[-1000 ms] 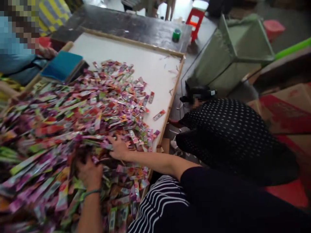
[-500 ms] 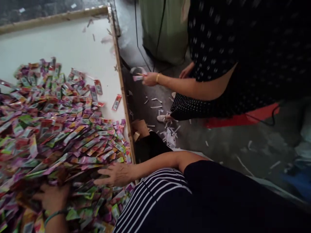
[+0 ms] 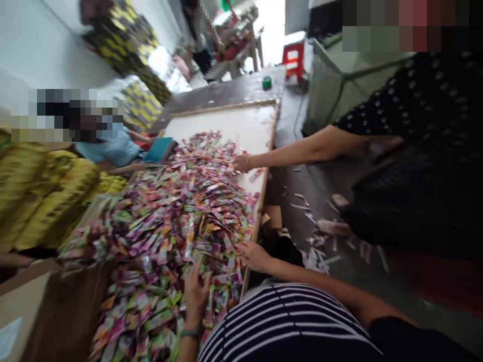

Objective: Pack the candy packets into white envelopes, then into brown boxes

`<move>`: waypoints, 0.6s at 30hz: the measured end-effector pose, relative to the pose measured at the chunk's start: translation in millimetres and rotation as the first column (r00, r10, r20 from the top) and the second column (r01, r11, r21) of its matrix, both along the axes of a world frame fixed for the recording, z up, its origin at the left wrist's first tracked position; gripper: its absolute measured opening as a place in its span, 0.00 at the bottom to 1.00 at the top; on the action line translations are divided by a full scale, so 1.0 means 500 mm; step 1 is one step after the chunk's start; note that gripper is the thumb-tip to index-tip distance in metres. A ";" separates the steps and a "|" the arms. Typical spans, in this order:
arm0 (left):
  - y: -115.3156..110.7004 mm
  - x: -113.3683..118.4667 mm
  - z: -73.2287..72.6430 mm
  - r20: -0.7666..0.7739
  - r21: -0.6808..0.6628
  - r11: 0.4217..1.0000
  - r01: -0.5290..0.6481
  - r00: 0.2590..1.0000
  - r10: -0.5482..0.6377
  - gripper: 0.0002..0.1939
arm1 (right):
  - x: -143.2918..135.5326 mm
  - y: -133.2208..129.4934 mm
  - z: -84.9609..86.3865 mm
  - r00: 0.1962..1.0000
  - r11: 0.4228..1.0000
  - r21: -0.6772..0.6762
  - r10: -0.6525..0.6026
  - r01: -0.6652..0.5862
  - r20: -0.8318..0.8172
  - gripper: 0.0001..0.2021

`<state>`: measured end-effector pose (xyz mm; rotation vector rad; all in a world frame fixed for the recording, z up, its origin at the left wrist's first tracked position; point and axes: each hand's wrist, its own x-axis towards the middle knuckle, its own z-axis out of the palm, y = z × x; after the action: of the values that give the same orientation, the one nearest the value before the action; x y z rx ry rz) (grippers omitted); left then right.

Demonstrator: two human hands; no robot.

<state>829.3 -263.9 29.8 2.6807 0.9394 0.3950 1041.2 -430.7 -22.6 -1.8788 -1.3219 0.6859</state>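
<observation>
White tabletop (image 3: pixel 219 120); packet heap (image 3: pixel 177 211) under left grip (image 3: pixel 196 292), unclenched; right grip (image 3: pixel 255 256) at heap's edge, hold unclear.

Hands (image 3: pixel 194 294) (image 3: pixel 257 256) apart (fingers (image 3: pixel 244 247) loosely spread).

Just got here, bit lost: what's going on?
The person's left hand, fingers spread, and right hand are at the near part of a heap of slim packets on a white, wood-edged tabletop. A co-worker's hand reaches to the farther part from the right. Someone in light blue is at the left.
</observation>
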 end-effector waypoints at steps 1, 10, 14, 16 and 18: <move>-0.019 -0.020 -0.012 0.032 -0.002 0.999 -0.054 0.998 0.054 0.24 | 0.009 0.003 -0.003 1.000 0.999 -0.029 -0.014 0.014 -0.010 0.19; 0.030 -0.052 0.251 0.348 0.349 0.627 -0.697 0.717 0.603 0.23 | 0.125 0.001 -0.164 0.968 0.937 -0.252 0.251 -0.242 0.004 0.25; 0.156 -0.127 0.449 0.280 0.345 0.160 -0.925 0.265 0.923 0.32 | 0.239 0.030 -0.244 0.940 0.920 -0.194 0.336 -0.341 -0.059 0.22; 0.198 -0.170 0.502 0.185 0.260 -0.025 -0.965 0.025 0.982 0.31 | 0.288 0.055 -0.248 0.930 0.916 -0.161 0.356 -0.367 -0.092 0.20; 0.220 -0.209 0.522 0.132 0.197 -0.142 -0.970 -0.117 0.984 0.30 | 0.319 0.098 -0.209 0.924 0.916 -0.127 0.377 -0.381 -0.056 0.18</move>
<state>724.9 -154.1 290.9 1.3153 3.0611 0.6855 1200.9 -381.7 -127.0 -1.7193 -1.6789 1.0207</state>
